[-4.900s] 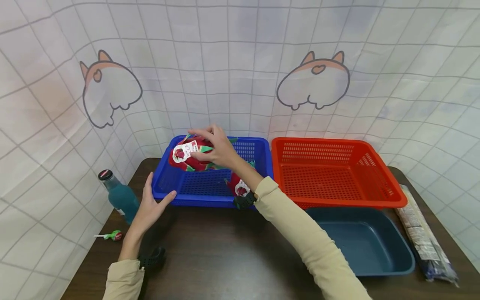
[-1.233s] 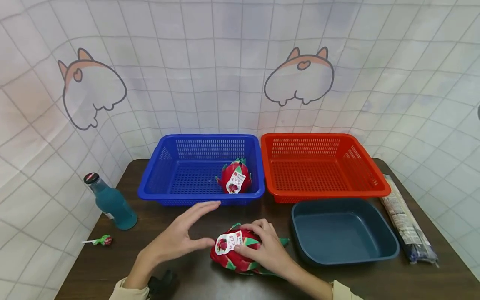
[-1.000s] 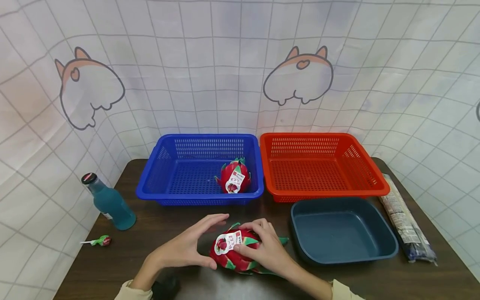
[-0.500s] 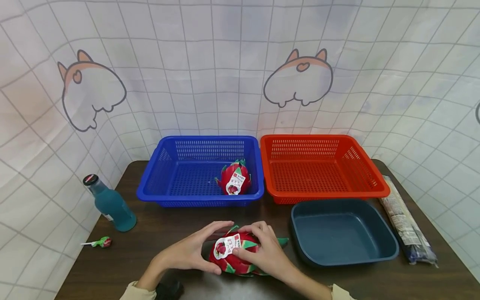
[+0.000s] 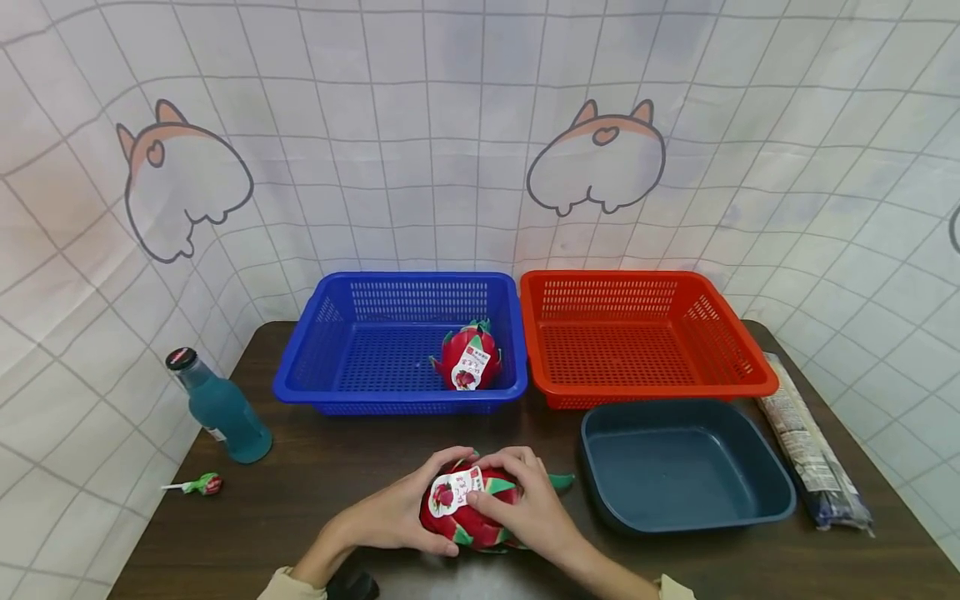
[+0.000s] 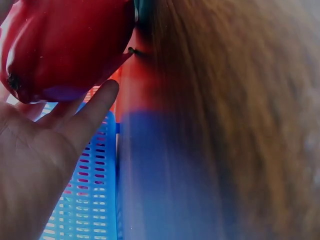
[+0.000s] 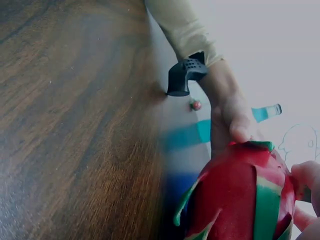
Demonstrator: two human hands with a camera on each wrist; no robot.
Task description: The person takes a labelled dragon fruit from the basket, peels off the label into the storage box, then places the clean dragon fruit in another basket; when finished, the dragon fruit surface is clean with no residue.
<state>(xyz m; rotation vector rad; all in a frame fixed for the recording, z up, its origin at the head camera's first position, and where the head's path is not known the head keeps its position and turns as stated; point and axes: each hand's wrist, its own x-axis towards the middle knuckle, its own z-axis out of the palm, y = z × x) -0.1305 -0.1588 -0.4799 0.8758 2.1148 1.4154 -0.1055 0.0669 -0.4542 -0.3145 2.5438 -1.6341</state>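
Observation:
A red dragon fruit (image 5: 480, 529) with green scales and a white label lies on the table between both hands. The left hand (image 5: 401, 510) curves round its left end, thumb at the near side and fingers at the far side. From above, the right hand (image 5: 536, 504) grips the fruit's right part, thumb beside the label. In the left wrist view the fruit (image 6: 70, 45) stands over the palm of the left hand (image 6: 45, 145). The right wrist view shows the fruit (image 7: 230, 195) between the left hand (image 7: 227, 117) and the right hand's fingers (image 7: 307, 182).
Behind the hands stand a blue basket (image 5: 401, 397) holding another dragon fruit (image 5: 468, 358), and a red basket (image 5: 652, 390). A dark blue tray (image 5: 686, 467) is at the right, beside a long packet (image 5: 813, 446). At the left are a teal bottle (image 5: 228, 417) and a lollipop (image 5: 202, 483).
One dragon fruit has moved from above the blue basket to the table in front. The left hand has left the basket's rim and closed in round the fruit's left end; the right hand still holds it.

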